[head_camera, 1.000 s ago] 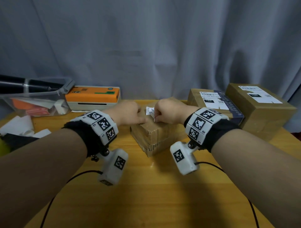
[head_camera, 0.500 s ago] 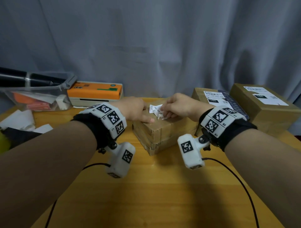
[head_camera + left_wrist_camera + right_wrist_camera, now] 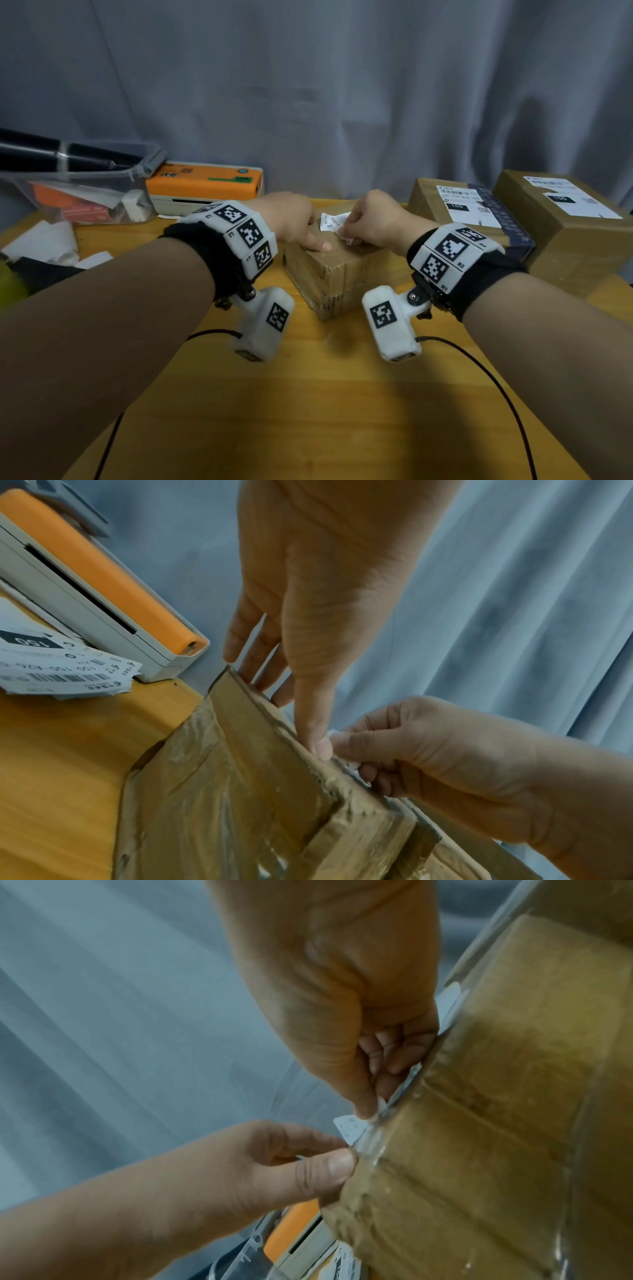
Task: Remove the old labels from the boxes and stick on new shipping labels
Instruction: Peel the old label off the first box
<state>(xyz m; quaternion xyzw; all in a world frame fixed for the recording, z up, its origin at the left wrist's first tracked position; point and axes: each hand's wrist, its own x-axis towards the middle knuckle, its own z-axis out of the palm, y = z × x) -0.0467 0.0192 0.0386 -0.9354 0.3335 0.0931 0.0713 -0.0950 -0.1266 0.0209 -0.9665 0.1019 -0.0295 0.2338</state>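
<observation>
A small taped cardboard box [image 3: 342, 274] sits mid-table. My left hand [image 3: 308, 236] steadies it: the thumb presses on the top edge and the fingers [image 3: 253, 653] run straight down its far side. My right hand [image 3: 349, 229] pinches the torn white old label [image 3: 334, 221], which is partly lifted off the box top. In the right wrist view the label scrap [image 3: 351, 1127] sticks up at the box's edge [image 3: 479, 1137] between my right thumb tip and my left thumb. How much label is still stuck stays hidden under my right hand.
Two larger boxes [image 3: 459, 209] [image 3: 561, 219] with white labels stand at the right. An orange-topped label printer [image 3: 205, 188] sits at the back left with printed labels [image 3: 61, 674] in front of it. A clear bin [image 3: 78, 195] and paper scraps [image 3: 44, 240] lie far left.
My right hand pulled the label piece up and right, then came back down to the box top, still pinching it. The left thumb has stayed on the box.
</observation>
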